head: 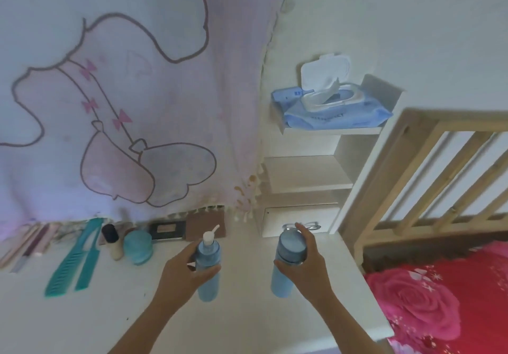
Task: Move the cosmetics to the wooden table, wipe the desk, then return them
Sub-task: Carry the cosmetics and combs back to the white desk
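Bottles: left hand (182,268) grips pump bottle (208,271), right hand (305,267) capped bottle (287,265).

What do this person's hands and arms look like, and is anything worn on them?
Both are bare. The left hand and right hand wear no gloves, and no ring, watch or bracelet shows, though the picture is soft enough to hide a thin band. The left forearm and right forearm run uncovered to the bottom edge; no sleeve is in view.
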A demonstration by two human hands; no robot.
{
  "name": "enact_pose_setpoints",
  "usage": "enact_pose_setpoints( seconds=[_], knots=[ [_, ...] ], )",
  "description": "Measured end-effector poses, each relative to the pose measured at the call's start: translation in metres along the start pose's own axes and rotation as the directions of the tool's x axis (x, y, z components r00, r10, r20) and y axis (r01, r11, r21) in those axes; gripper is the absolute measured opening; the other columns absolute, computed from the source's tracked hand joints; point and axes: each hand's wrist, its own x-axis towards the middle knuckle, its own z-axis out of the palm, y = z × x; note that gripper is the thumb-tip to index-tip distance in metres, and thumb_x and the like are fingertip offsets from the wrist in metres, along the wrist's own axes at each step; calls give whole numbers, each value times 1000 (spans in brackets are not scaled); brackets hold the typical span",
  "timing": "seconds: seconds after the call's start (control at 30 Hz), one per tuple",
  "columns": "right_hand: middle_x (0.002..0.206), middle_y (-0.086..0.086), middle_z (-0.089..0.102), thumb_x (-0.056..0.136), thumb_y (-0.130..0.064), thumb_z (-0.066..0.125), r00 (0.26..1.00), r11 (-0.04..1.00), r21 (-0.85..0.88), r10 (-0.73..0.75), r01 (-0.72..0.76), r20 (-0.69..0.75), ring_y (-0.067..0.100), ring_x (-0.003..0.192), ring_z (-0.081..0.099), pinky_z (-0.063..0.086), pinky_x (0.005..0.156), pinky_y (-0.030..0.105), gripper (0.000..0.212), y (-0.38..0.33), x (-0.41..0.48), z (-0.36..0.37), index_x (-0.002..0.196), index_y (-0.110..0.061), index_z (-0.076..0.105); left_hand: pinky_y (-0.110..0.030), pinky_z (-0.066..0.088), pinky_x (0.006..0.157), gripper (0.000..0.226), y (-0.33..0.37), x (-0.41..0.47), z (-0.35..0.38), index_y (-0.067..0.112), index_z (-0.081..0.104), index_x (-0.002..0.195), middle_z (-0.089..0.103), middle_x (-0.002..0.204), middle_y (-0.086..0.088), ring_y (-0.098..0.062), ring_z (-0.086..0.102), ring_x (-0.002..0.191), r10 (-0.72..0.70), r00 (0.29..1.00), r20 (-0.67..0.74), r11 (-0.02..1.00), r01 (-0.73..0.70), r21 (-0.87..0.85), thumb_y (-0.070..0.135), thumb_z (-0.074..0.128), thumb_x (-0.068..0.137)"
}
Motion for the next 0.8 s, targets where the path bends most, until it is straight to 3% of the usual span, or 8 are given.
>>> enact_pose_setpoints(
  seconds=[0.13, 0.23, 0.33, 0.43, 0.63, 0.7, 0.73, 0.8],
  knots=[
    [106, -15, 54, 65, -5, 81, 998, 1000, 21, 17, -18, 63, 6, 88, 57, 45, 70, 6, 82, 19, 33, -7, 120, -42, 33, -8, 44, 57, 39, 5, 15, 25, 26, 58, 95, 61, 75, 12, -6, 55, 68, -68, 992, -107, 997, 65, -34, 9, 80, 67],
    [107, -15, 54, 65, -5, 81, 995, 999, 32, 29, -32, 94, 7, 92, 56, 44, 73, 9, 83, 31, 47, -6, 121, -41, 32, -3, 42, 59, 36, 3, 22, 41, 24, 57, 89, 60, 72, 15, -4, 57, 64, -88, 983, -158, 996, 84, -36, 7, 80, 66],
    [115, -11, 52, 65, -5, 81, 992, 999, 19, 32, -34, 119, 12, 101, 54, 43, 84, 19, 83, 39, 53, 1, 123, -38, 31, -4, 42, 61, 37, 6, 33, 50, 23, 58, 97, 60, 76, 14, 1, 54, 66, -103, 987, -125, 995, 100, -28, 9, 78, 69],
    [114, -16, 50, 64, -7, 82, 992, 998, 35, 56, -61, 116, 9, 103, 52, 41, 85, 18, 84, 43, 61, 6, 120, -42, 30, -4, 43, 62, 45, 12, 53, 55, 29, 54, 105, 59, 80, 14, 1, 54, 72, -88, 992, -89, 996, 86, -31, 9, 77, 71],
    [109, -25, 50, 64, -8, 82, 989, 993, 20, 113, -116, 99, 5, 99, 53, 39, 81, 8, 82, 49, 65, 4, 115, -47, 32, -13, 33, 52, 43, 11, 106, 69, 30, 42, 68, 36, 59, 6, -9, 33, 55, -12, 999, -50, 1000, 13, 12, 3, 75, 70],
    [109, -26, 49, 63, -8, 82, 987, 993, 1, 120, -120, 107, 5, 99, 53, 40, 77, 3, 79, 50, 66, 4, 112, -48, 34, -17, 39, 57, 29, 6, 122, 75, 24, 52, 77, 48, 64, 0, -13, 41, 59, -42, 999, -17, 999, 42, -6, 7, 76, 71],
    [110, -27, 48, 63, -8, 82, 986, 992, -9, 125, -124, 111, 5, 100, 52, 39, 76, 1, 78, 50, 68, 4, 111, -47, 35, -26, 45, 63, 27, 4, 129, 78, 20, 56, 89, 55, 73, -5, -17, 48, 67, -78, 997, 20, 996, 79, -37, 10, 75, 73],
    [111, -28, 46, 63, -9, 82, 984, 991, -32, 132, -129, 122, 7, 102, 51, 38, 76, -1, 75, 49, 72, 9, 108, -47, 36, -37, 51, 72, 39, 0, 142, 82, 20, 56, 109, 61, 86, -2, -18, 56, 79, -123, 990, 71, 988, 129, -89, 11, 73, 75]
  ],
)
